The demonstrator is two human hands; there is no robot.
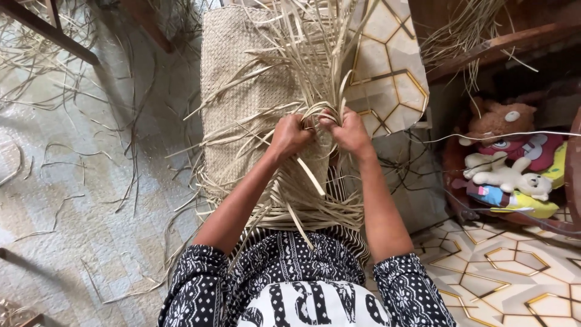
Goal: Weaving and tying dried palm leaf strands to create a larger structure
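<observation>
Over my lap, both of my hands are bunched around a knot of pale dried leaf strips (315,115). My left hand (289,136) is curled into a fist, fingers together and clamped on a gathered bundle of the strips. My right hand (350,132) sits just beside it, nearly touching, its fingers also closed tight on the same bundle where a few strips loop over between the two hands. Loose ends fan upward and outward from my grip, and more strips hang down across my knees.

The strips grow out of a woven mat (236,79), a tight pale weave that lies flat in front of me and runs away from my hands toward the top of the view. Its unfinished edge is right under my knuckles.

Stray strips are scattered over the light floor (78,200) to my left. To my right, a shelf holds a heap of soft toys (505,157), among them a brown one and a white one. My sleeves (200,278) are black with a white pattern.
</observation>
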